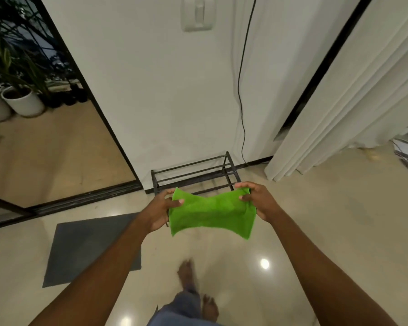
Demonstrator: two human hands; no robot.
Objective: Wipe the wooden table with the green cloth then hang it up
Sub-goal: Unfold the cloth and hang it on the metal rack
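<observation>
Both hands pinch the green cloth (212, 211) by its top corners, spread flat in the air between them.

The left hand (160, 210) grips the cloth's left edge with thumb over fingers, and the right hand (257, 201) grips the right edge; the lower edge hangs free. The cloth is just in front of the black metal rack (196, 175), which stands against the white wall. Bare glossy floor (316, 231) lies right of the rack, a grey mat (87, 248) to its near left.
</observation>
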